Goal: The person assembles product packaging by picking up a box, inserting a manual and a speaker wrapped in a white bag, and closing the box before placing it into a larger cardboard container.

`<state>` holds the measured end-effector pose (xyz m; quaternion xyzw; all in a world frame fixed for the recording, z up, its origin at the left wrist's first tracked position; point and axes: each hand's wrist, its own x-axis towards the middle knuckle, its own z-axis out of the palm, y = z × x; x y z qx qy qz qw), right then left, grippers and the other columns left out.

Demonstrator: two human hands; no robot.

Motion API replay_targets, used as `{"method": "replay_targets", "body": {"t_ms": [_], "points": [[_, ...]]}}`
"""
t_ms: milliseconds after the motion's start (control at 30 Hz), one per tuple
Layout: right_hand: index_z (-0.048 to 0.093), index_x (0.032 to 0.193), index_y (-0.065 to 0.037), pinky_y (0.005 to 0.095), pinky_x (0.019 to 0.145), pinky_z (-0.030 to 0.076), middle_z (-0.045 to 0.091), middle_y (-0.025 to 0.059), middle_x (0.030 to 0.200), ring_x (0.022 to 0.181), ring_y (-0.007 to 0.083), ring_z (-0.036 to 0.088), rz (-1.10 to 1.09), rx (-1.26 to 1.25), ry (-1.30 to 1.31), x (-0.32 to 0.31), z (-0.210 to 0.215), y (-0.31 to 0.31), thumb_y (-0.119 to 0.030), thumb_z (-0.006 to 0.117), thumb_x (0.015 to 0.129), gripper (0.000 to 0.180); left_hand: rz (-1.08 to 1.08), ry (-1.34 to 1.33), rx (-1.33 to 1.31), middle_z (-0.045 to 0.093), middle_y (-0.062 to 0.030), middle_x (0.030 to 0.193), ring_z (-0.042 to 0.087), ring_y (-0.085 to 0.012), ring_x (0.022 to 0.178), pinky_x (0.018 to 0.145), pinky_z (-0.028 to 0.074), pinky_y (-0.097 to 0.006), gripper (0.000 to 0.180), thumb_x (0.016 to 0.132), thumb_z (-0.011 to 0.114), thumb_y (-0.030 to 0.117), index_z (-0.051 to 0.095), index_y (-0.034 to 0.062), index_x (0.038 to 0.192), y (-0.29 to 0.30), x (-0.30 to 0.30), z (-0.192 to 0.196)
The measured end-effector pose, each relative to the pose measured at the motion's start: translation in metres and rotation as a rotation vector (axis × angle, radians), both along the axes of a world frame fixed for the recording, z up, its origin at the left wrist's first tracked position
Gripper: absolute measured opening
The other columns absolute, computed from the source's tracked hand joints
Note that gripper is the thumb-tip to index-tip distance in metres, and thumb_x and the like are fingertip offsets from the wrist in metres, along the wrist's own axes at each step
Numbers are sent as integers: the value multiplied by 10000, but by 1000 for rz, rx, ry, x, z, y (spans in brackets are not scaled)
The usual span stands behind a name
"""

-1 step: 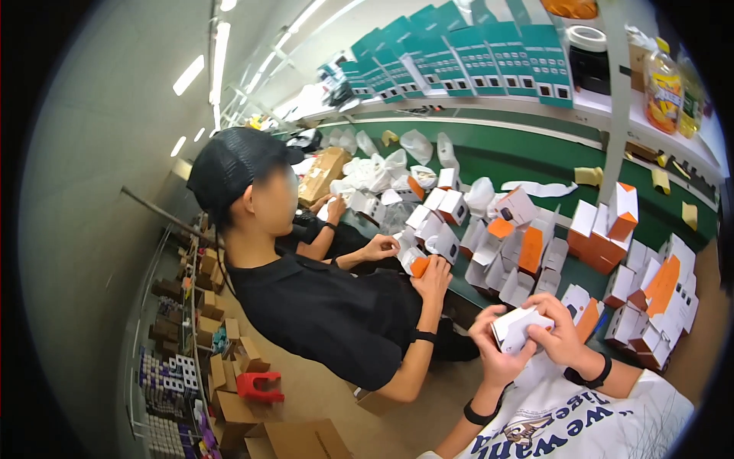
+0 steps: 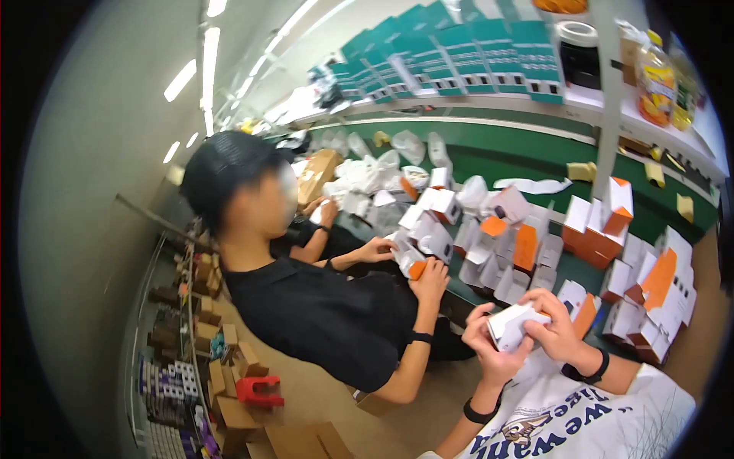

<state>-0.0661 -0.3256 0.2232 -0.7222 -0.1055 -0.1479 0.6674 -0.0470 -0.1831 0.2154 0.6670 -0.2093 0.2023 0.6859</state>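
Both my hands hold a small white cardboard box (image 2: 514, 323) in front of my chest. My left hand (image 2: 489, 348) grips its left end and my right hand (image 2: 556, 330) covers its right side, and each wrist wears a black band. Just beyond the box, several open white and orange boxes (image 2: 527, 249) lie piled on the green work surface (image 2: 535, 157). A co-worker in a black shirt and black cap sits to my left, with both hands on a white and orange box (image 2: 413, 262).
Teal boxes (image 2: 474, 61) stand in a row on the shelf above the surface, beside a tape roll (image 2: 577, 34) and a bottle of orange liquid (image 2: 656, 80). Plastic bags (image 2: 367, 172) lie farther along. Cardboard boxes (image 2: 229, 382) and a red object (image 2: 258, 390) sit on the floor at left.
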Motion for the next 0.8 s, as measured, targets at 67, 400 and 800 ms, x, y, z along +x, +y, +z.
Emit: {"method": "replay_targets", "body": {"t_ms": [67,400,800], "points": [[568,901,-38,397,936,474,626,178,1199,1082,298,612,-36,40,-76,8,-5,-2,-234,717,907,246,-6,-95,77,377,-237,1409,468,-322,1221,1028,437,-448,848,774,902,234,277,87,1327,4,6,-13],[483,739,-87,395,892,486,649,186,1217,1040,259,623,-69,126,-118,15,-13,-7,-313,753,870,376,-44,-13,283,517,-135,1302,573,-239,1067,915,486,-358,634,805,863,293,523,-11,1245,3,10,-15],[544,1246,-65,332,1049,443,549,81,1284,1198,181,543,47,655,422,5,-16,-2,-7,668,827,441,125,-227,403,574,-192,1163,630,-340,1032,871,546,-408,571,628,955,180,498,79,957,-2,-3,-3]]}}
